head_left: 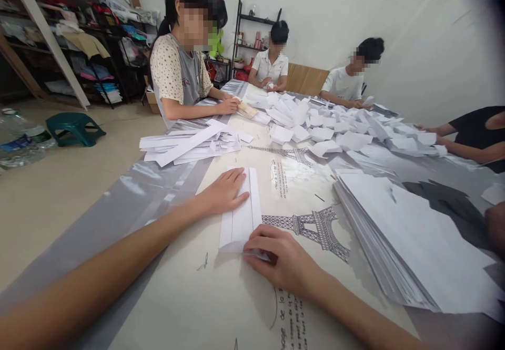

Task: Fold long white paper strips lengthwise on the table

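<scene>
A folded white paper (pixel 243 210), long and narrow like an envelope, lies on the table in front of me with crease lines along its length. My left hand (pixel 226 188) rests flat across its upper left part, fingers stretched out. At its lower right corner, my right hand (pixel 282 255) is closed with thumb and fingers pinching the bottom edge, which is partly lifted. The fingertips of the right hand hide that corner. Just beyond my left hand is a pile of white paper strips (pixel 185 142).
A thick stack of white sheets (pixel 410 234) lies to the right. A large heap of folded papers (pixel 327 121) covers the far table (pixel 177 281). Several people sit around it, one person (pixel 185 71) at the left handling paper. A green stool (pixel 74 128) stands on the floor.
</scene>
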{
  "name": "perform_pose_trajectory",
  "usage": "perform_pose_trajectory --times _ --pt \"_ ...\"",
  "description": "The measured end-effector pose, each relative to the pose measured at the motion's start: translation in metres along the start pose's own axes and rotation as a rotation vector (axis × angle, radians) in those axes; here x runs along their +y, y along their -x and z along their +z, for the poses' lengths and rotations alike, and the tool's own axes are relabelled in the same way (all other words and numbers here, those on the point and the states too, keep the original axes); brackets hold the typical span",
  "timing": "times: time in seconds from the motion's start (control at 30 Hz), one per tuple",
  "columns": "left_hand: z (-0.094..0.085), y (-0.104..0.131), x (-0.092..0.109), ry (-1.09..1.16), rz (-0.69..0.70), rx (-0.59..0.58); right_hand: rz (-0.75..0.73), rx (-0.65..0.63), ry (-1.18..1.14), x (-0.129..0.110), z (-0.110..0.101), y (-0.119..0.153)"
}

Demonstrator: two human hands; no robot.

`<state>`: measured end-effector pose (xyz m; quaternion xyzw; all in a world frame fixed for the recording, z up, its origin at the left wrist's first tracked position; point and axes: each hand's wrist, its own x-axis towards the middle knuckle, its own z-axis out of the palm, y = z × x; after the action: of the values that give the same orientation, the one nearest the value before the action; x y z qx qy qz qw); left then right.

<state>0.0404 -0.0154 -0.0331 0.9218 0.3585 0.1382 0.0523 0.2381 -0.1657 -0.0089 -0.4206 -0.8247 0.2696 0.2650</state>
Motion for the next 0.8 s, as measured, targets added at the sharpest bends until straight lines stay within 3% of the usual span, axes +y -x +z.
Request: perform_pose_trajectory --times 0.4,0.8 --pt "0.001 0.000 -0.001 0.030 -0.001 0.016 0.149 -0.054 -0.113 -0.002 -0.004 -0.007" --pt "0.001 0.000 -0.001 0.026 0.004 0.013 0.114 -0.119 -0.171 0.004 -0.011 -0.009"
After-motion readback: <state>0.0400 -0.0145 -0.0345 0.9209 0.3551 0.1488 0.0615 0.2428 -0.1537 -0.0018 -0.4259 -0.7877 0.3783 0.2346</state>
